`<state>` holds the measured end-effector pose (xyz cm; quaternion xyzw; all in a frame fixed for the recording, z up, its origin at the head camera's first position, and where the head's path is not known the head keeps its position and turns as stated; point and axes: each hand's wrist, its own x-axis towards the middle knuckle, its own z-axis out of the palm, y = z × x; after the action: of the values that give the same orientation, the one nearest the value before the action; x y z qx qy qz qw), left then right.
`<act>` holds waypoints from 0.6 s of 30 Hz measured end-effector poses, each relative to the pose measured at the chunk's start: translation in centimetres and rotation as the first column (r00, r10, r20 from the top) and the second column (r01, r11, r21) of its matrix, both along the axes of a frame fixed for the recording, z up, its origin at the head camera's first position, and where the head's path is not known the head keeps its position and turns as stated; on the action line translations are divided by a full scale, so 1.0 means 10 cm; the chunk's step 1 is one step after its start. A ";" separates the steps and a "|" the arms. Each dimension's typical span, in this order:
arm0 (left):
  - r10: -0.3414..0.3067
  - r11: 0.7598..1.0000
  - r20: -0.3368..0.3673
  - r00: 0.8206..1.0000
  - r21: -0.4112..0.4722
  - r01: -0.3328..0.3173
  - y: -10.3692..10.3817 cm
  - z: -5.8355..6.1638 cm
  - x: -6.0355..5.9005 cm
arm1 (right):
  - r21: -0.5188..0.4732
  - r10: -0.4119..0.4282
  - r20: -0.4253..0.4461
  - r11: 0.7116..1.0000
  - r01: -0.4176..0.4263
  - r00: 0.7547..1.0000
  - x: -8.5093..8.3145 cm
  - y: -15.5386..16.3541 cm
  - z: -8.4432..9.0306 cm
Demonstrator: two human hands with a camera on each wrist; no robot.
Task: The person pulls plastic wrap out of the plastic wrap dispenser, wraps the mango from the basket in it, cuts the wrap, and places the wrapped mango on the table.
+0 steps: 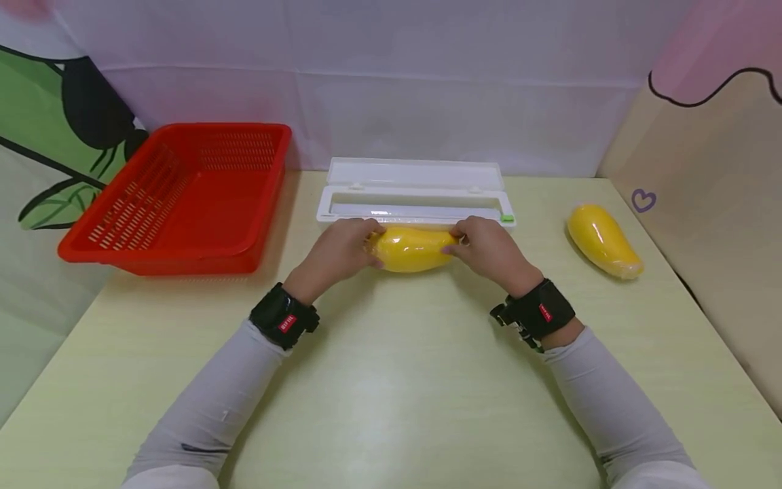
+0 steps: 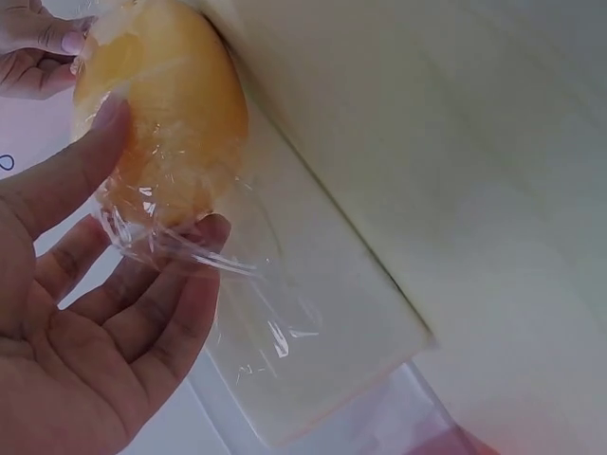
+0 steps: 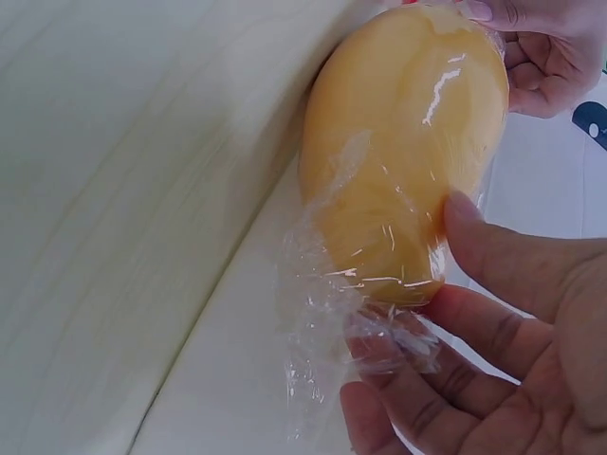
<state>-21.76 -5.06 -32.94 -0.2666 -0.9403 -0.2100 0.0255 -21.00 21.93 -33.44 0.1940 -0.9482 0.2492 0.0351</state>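
A yellow mango (image 1: 412, 250) wrapped in clear cling film lies crosswise at the front edge of a white cling film dispenser. My left hand (image 1: 345, 248) grips its left end, thumb on the fruit and fingers at the gathered film. At the other end my right hand (image 1: 491, 251) holds it in a similar way, between thumb and fingers. Loose, crumpled film (image 2: 270, 332) trails from the left end over the white dispenser in the left wrist view. More bunched film (image 3: 313, 322) hangs by the right fingers in the right wrist view.
Behind the hands stands the dispenser (image 1: 415, 174), its lid raised, with a small green piece (image 1: 507, 218) at its right. A red plastic basket (image 1: 244, 263) is on the left. Another film-wrapped mango (image 1: 601, 238) lies on the table (image 1: 379, 394) at the right.
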 end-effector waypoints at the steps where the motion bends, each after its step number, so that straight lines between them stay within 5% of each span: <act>1: 0.004 1.000 0.005 1.000 0.000 -0.004 0.00 0.00 0.00 | -0.002 -0.002 0.005 1.000 0.002 1.000 0.00 0.00 0.00; 18: -0.003 1.000 0.117 0.993 0.019 0.000 -0.08 0.02 -0.01 | 0.016 0.025 0.039 1.000 -0.026 0.999 0.01 -0.01 0.01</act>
<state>-21.84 -5.89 -32.77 -0.2543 -0.9380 -0.2340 -0.0273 -20.93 21.87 -33.39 0.2015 -0.9482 0.2455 0.0116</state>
